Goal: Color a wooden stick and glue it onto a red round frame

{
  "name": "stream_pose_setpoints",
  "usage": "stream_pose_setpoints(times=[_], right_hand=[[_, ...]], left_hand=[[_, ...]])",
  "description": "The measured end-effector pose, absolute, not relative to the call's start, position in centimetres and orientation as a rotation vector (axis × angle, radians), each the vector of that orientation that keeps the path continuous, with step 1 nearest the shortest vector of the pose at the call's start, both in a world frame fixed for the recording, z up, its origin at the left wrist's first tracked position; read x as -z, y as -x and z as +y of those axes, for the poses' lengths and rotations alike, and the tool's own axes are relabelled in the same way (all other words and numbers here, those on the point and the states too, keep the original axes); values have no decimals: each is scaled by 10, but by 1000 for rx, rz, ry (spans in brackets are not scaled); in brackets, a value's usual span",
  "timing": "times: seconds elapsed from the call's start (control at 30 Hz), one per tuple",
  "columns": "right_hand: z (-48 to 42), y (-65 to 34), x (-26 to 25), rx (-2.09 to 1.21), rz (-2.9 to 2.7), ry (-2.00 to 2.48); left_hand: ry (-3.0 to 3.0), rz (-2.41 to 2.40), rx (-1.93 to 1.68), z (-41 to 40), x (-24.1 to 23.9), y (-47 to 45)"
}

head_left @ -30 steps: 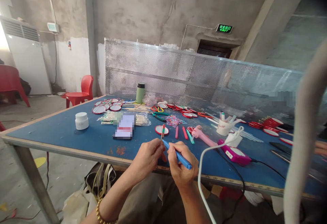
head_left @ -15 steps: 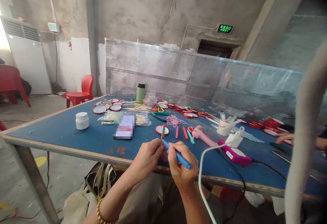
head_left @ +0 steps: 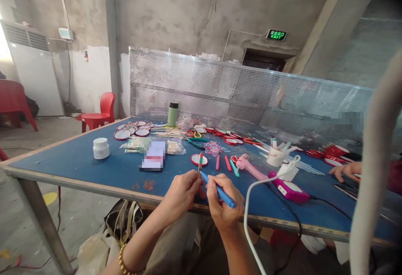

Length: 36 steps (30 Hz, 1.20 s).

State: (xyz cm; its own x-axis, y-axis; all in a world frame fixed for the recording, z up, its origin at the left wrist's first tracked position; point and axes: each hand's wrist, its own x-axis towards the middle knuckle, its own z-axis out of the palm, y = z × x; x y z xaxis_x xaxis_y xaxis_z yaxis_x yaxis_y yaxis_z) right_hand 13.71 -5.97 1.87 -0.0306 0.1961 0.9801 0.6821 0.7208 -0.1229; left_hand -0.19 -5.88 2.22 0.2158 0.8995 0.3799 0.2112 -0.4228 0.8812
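At the near edge of the blue table [head_left: 78,162], my left hand [head_left: 182,193] is closed round a thin painted stick [head_left: 200,163], its red and green tip pointing up. My right hand [head_left: 222,206] grips a blue pen-like tool [head_left: 218,190], and the tool's tip meets the stick just above my left fingers. A white cord [head_left: 251,208] curves up past my right wrist toward the table. Just beyond my hands lie a round red-rimmed mirror [head_left: 199,159] and loose red and teal sticks [head_left: 226,164].
Also on the table: a white jar [head_left: 101,148], a green bottle [head_left: 172,114], a pink glue gun [head_left: 249,168], a magenta box [head_left: 289,190] and a cup of sticks [head_left: 276,154]. Another person's hand [head_left: 345,170] rests at the right. A perforated metal screen [head_left: 238,91] backs the table.
My hands stay as they were. The other person's hand at the right edge has come further in over the table, to the left.
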Motion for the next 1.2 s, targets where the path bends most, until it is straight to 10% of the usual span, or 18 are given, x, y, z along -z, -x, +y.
stream_pose_setpoints(times=[1.2], right_hand=[[-58,-139,-16,419,-1585,749]], left_hand=[[-1795,1002,-1248,-57,-22,2]])
